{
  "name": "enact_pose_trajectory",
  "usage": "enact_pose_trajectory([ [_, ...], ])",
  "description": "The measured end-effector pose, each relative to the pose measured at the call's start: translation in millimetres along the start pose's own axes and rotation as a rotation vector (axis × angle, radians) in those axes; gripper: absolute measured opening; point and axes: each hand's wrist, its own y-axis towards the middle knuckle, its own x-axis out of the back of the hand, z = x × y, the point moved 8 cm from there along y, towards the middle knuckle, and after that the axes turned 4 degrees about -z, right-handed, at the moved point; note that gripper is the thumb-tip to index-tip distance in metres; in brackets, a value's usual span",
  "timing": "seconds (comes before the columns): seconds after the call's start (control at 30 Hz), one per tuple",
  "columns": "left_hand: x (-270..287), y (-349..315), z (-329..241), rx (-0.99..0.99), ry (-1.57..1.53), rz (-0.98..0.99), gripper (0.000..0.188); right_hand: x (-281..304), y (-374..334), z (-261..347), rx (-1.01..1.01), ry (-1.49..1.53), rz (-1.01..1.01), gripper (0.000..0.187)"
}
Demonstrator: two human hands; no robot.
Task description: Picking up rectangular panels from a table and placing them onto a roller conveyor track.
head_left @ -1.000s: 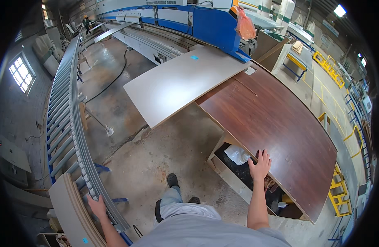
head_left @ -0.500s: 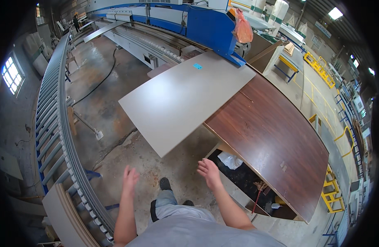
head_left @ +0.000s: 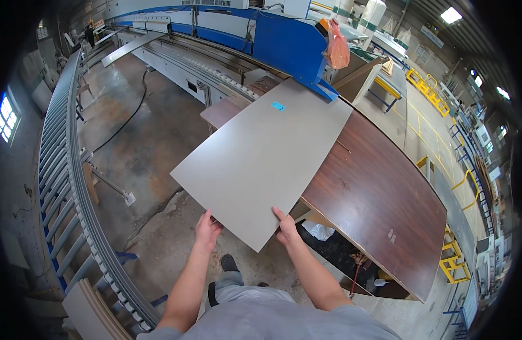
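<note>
A large pale grey panel [head_left: 255,158] with a small blue label [head_left: 278,106] reaches out toward me from the blue machine. Its near right edge is gripped by my right hand [head_left: 286,228], thumb on top and fingers underneath. My left hand [head_left: 208,231] is at the near left edge, fingers curled at and partly under the board, so their tips are hidden. The panel's far right part lies over a dark brown wood-grain tabletop [head_left: 380,198], and its near corner juts out over the floor between my forearms.
On the left runs a long roller conveyor [head_left: 65,198], with stacked boards [head_left: 94,311] near its close end. The blue machine [head_left: 289,45] stands ahead, an orange plastic bag [head_left: 337,48] hanging on it. Under the brown top, an open shelf [head_left: 334,249] holds a brush and white plastic.
Both hands have moved up to the panel and taken hold of its near edges. The panel's near corner has swung right and come closer to me.
</note>
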Motion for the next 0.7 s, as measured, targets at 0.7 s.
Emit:
enact_pose_trajectory([
  [0.7, 171.2, -18.0, -136.8, -0.195, 0.330, -0.516, 0.047, 63.5, -26.0, 45.8, 0.285, 0.523, -0.223, 0.047],
])
